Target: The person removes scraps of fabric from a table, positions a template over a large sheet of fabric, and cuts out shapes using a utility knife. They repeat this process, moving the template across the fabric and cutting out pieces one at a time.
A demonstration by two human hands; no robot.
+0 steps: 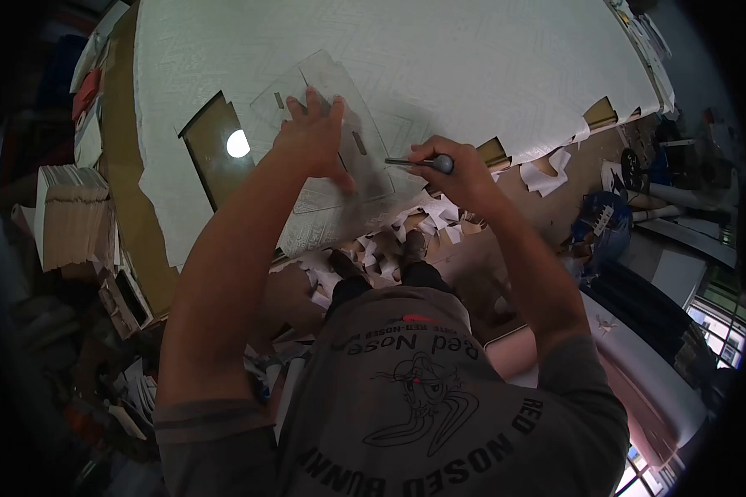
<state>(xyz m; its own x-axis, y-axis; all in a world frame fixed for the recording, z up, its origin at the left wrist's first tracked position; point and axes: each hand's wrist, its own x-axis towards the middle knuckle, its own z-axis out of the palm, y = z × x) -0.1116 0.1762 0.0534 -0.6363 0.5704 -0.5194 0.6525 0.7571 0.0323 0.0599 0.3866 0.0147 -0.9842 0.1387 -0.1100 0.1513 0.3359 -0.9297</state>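
My left hand (311,142) presses down with spread fingers on a clear plastic template (362,112) that has straight edges and narrow slots. The template lies flat on a large white sheet (472,66) with an embossed zigzag pattern. In my right hand (466,172) is an awl-like tool (443,163) with a dark rounded handle and a thin metal shaft. Its shaft points left, with the tip at the template's right edge. I cannot make out whether the tip is a point or a blade.
An angular cutout (203,145) in the sheet bares brown board, and smaller notches run along the near right edge. White scraps (439,217) litter the floor around my feet. A stack of cards (73,211) stands at left; pale rolls (638,377) lie at right.
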